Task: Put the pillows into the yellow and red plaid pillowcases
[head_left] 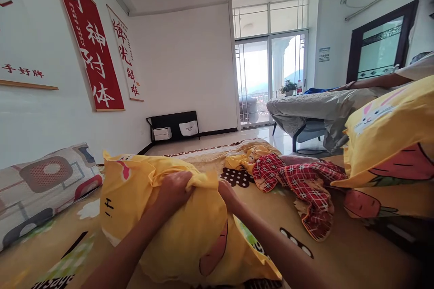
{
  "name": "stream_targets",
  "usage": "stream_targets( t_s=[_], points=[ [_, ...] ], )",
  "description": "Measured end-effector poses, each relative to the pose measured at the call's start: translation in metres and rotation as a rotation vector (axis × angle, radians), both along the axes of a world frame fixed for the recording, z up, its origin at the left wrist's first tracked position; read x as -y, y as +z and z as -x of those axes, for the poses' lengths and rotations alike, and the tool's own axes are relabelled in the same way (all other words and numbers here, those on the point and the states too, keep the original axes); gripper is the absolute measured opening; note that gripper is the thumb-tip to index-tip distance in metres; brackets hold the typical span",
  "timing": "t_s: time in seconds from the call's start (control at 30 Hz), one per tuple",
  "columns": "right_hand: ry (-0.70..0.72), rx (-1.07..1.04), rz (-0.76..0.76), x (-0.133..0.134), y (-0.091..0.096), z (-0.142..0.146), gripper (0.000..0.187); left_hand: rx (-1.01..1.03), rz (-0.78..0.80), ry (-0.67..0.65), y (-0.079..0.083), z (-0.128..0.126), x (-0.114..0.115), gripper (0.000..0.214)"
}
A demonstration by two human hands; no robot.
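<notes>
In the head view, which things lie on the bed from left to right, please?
Grey and red patterned fabric pillow → yellow cartoon-print fabric cushion → crumpled red checked cloth → yellow fabric pillow with rabbit and carrot print.

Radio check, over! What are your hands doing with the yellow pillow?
Left hand clutching top fold of the yellow pillow. Right hand at same fold, fingers hidden. Red checked cloth lies apart, to the right.

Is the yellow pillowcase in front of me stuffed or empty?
Stuffed: the yellow pillowcase bulges plump, its top fabric bunched in the left hand, right hand against it.
</notes>
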State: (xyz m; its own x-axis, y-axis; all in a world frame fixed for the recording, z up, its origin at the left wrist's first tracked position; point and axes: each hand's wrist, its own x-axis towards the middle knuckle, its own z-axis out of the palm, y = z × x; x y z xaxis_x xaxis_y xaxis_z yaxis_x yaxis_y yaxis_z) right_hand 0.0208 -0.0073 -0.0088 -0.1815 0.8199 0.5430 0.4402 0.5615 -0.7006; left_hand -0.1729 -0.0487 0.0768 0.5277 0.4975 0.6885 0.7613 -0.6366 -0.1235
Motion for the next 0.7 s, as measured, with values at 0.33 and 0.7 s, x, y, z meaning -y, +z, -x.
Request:
stream_targets(
  t_s=[0.33,0.7],
  points=[
    [0.023,0.244,-0.023,0.060,0.020,-0.006,0.080,0.502,-0.278,0.255,0.121,0.040,-0.008,0.034],
    [0.432,0.077,0.133,0.084,0.006,0.052,0.017,0.643,-0.358,0.003,0.153,-0.035,-0.031,0.047]
  ],
)
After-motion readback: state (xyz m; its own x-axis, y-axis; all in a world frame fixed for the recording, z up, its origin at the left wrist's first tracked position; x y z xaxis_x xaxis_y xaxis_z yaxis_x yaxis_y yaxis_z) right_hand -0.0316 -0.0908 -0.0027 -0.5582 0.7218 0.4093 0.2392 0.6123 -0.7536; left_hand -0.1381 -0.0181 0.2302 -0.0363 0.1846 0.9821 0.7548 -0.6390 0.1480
